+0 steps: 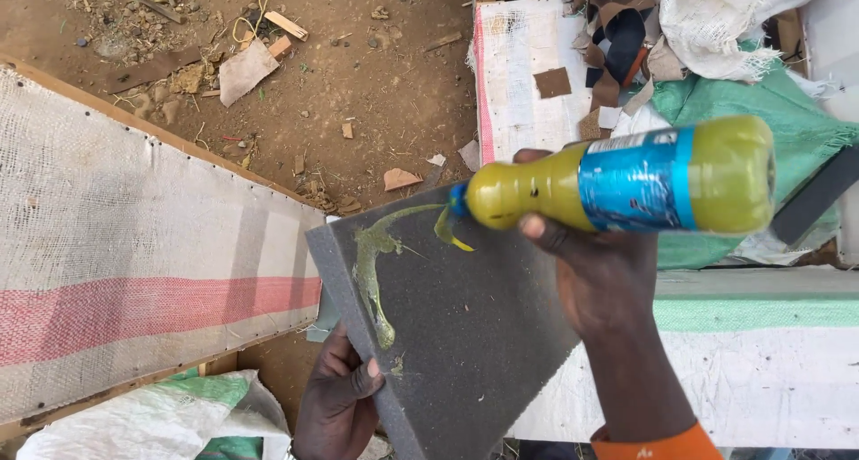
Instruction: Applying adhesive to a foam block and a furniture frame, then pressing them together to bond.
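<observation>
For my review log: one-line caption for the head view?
Right hand squeezes yellow-green glue bottle onto grey foam held by left hand.

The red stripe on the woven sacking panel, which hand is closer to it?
Left. The left hand grips the grey foam sheet's lower edge, just right of the red stripe. The right hand holds the yellow-green bottle farther right.

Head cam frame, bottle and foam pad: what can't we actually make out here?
- Head view: bottle nozzle tip, hidden behind the yellow-green glue stream.
- Right hand fingers, hidden behind the bottle.
- Left hand palm, under the grey foam pad; wrist cut by the bottom edge.
- Pad's lower corner, cut by the bottom edge.
- Scrap pile, too tangled to identify.
</observation>
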